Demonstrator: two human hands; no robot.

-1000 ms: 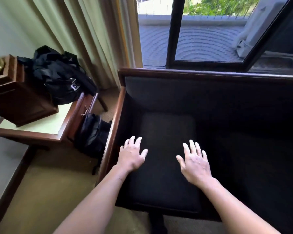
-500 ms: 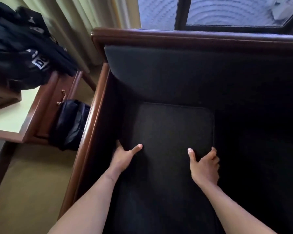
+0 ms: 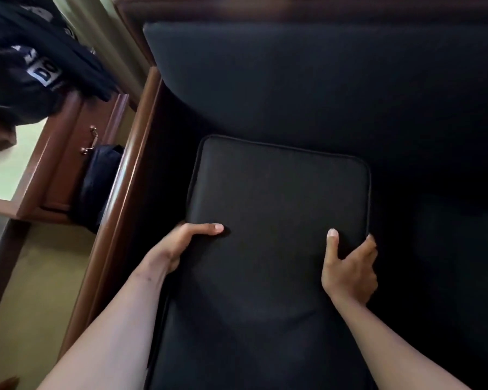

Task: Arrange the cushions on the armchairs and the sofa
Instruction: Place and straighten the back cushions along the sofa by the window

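Note:
A black seat cushion [image 3: 276, 198] with a piped edge lies on the left seat of a dark sofa [image 3: 307, 80] with a wooden frame. My left hand [image 3: 181, 243] grips the cushion's left edge, thumb on top and fingers hidden underneath. My right hand [image 3: 350, 266] grips its right edge, thumb on top and fingers curled around the side. The cushion's far end looks slightly raised off the seat. The seat to the right is very dark and hard to make out.
The sofa's wooden armrest [image 3: 124, 198] runs along the left. Beside it stands a wooden side table [image 3: 54, 170] with a drawer, a black bag [image 3: 34, 66] on top and another dark bag [image 3: 96, 187] wedged against the sofa. Curtains [image 3: 104, 29] hang behind.
My hands went from hovering open above the seat to gripping the cushion's two side edges. My view has moved closer and lower over the sofa.

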